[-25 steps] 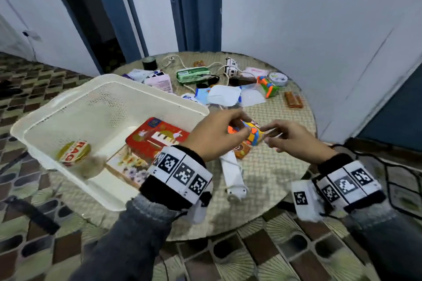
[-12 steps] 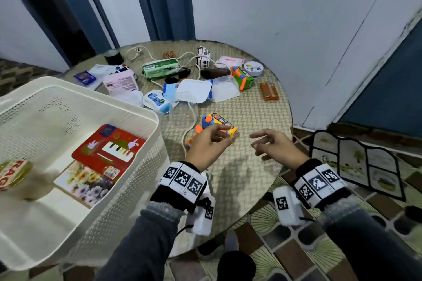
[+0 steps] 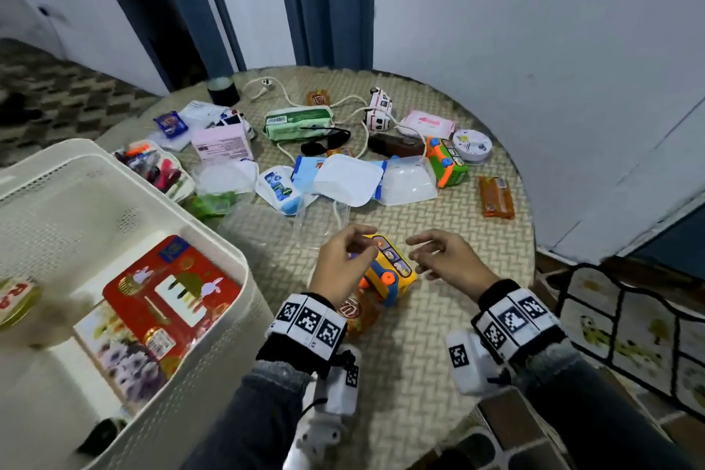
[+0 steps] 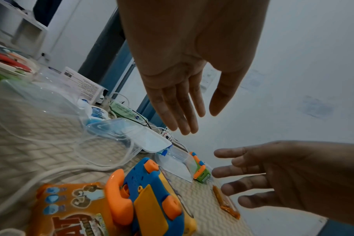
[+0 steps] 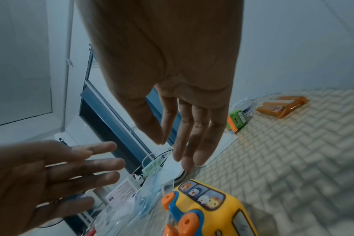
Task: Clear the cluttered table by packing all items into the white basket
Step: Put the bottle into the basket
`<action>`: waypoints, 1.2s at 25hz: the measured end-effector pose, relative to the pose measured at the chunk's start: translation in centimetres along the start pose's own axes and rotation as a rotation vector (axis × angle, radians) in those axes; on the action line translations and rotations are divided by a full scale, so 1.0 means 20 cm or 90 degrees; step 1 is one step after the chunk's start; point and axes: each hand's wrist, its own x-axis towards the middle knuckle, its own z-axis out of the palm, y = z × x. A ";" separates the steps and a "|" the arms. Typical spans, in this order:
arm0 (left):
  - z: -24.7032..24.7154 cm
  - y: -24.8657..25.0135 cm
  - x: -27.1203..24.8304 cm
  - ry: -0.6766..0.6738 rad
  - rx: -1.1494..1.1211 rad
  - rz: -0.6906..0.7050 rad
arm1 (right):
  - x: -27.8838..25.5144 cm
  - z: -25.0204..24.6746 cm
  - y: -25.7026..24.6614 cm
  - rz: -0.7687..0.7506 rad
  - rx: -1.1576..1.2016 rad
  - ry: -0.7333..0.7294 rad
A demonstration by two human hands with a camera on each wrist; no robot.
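Observation:
A yellow toy bus (image 3: 389,275) with a blue underside and orange wheels lies on its side on the woven table (image 3: 438,355), partly on an orange snack packet (image 3: 356,315). My left hand (image 3: 358,246) hovers just above its left end with straight fingers, holding nothing. My right hand (image 3: 423,252) hangs open a little to the bus's right. The left wrist view shows the bus (image 4: 152,199) below my open left hand (image 4: 184,111). The white basket (image 3: 213,240) stands at the left with a red tin (image 3: 171,290), a floral card and a gold-lidded jar inside.
Clutter fills the far half of the table: a green toy bus (image 3: 446,160), an orange wafer pack (image 3: 496,196), clear plastic tubs (image 3: 408,181), a green tissue pack (image 3: 297,122), a pink box (image 3: 223,143), a white cable and a white toy van (image 3: 379,109). A wall rises behind.
Both hands held the yellow bus a second ago, then only the left. Now it lies on the table and both hands are off it, fingers spread.

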 end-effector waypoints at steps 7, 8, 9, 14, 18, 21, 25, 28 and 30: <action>0.00 -0.10 0.06 0.103 0.025 -0.067 | 0.35 -0.04 -0.08 -0.029 -0.036 -0.133; 0.01 -0.12 0.06 0.133 0.017 -0.084 | 0.40 -0.05 -0.09 -0.035 -0.049 -0.158; 0.01 -0.14 0.06 0.167 0.002 -0.102 | 0.45 -0.05 -0.11 -0.042 -0.062 -0.185; 0.04 -0.30 0.06 0.297 0.123 -0.183 | 0.63 -0.09 -0.14 -0.066 -0.114 -0.289; 0.07 -0.43 0.11 0.238 0.318 -0.290 | 0.72 -0.08 -0.15 -0.057 -0.128 -0.355; 0.08 -0.50 0.15 0.136 0.375 -0.388 | 0.77 -0.05 -0.14 -0.050 -0.127 -0.383; 0.13 -0.58 0.15 0.117 0.398 -0.463 | 0.88 -0.01 -0.16 -0.052 -0.143 -0.406; 0.14 -0.61 0.14 0.133 0.378 -0.435 | 0.98 0.06 -0.25 -0.077 -0.151 -0.399; 0.13 -0.63 0.14 0.128 0.373 -0.438 | 1.06 0.16 -0.33 -0.112 -0.170 -0.394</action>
